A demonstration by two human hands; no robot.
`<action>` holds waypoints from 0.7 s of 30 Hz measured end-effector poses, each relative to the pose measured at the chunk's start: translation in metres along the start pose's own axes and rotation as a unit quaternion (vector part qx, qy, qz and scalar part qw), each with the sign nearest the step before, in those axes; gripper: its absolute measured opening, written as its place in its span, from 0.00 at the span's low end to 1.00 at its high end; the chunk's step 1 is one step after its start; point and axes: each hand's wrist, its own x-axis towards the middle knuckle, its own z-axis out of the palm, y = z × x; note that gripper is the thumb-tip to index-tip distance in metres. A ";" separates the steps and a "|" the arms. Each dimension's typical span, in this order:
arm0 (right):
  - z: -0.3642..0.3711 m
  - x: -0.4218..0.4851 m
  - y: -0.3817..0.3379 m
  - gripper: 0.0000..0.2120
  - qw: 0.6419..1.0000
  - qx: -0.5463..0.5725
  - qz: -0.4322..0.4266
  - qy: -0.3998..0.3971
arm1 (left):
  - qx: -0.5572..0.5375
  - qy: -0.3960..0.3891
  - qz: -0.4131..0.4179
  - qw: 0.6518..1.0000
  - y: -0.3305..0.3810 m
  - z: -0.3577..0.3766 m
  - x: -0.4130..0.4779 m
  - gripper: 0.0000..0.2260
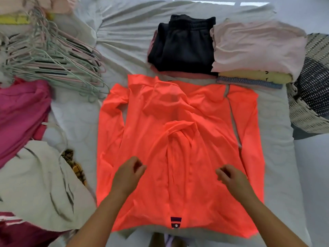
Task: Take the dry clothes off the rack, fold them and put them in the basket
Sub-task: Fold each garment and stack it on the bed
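neon orange long-sleeve top (178,139) spread flat on bed (80,118), creased mid-body, left hand (128,175) and right hand (233,180) above it, fingers loosely curled, gripping nothing

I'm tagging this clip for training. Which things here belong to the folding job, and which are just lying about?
Job in hand: orange shirt, left hand, right hand, folded dark shorts, folded pink top, basket, unfolded magenta garment, unfolded cream garment.

Lying about: hangers, bedsheet.
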 end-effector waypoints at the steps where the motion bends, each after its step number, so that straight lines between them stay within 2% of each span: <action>1: 0.006 0.015 -0.017 0.12 1.000 0.017 -0.016 0.017 | -0.001 -0.007 0.037 0.999 0.019 0.011 0.015 0.06; 3: 0.021 0.043 -0.040 0.05 0.997 0.046 -0.029 0.047 | 0.013 -0.011 0.061 0.998 0.046 0.033 0.044 0.09; 4: 0.027 0.056 -0.049 0.04 0.996 0.055 -0.023 0.063 | 0.023 -0.005 0.045 0.999 0.054 0.042 0.057 0.12; 7: 0.046 0.085 -0.062 0.14 0.993 0.046 0.025 0.103 | 0.057 0.002 -0.049 0.997 0.061 0.057 0.085 0.18; 10: 0.054 0.097 -0.065 0.17 0.990 0.000 0.082 0.115 | 0.041 0.007 -0.075 0.996 0.058 0.062 0.096 0.12; 13: 0.050 0.097 -0.059 0.08 0.992 0.028 0.042 0.119 | -0.103 0.024 -0.088 0.990 0.047 0.057 0.100 0.03; 15: 0.041 0.092 -0.054 0.03 0.988 0.119 0.013 0.100 | -0.230 0.039 -0.121 0.965 0.038 0.049 0.095 0.08; 19: 0.023 0.076 -0.046 0.07 0.967 0.234 0.002 0.102 | -0.399 0.009 -0.172 0.901 0.034 0.037 0.079 0.11; 21: 0.019 0.069 -0.045 0.10 0.956 0.273 0.012 0.108 | -0.415 -0.020 -0.172 0.893 0.035 0.034 0.073 0.10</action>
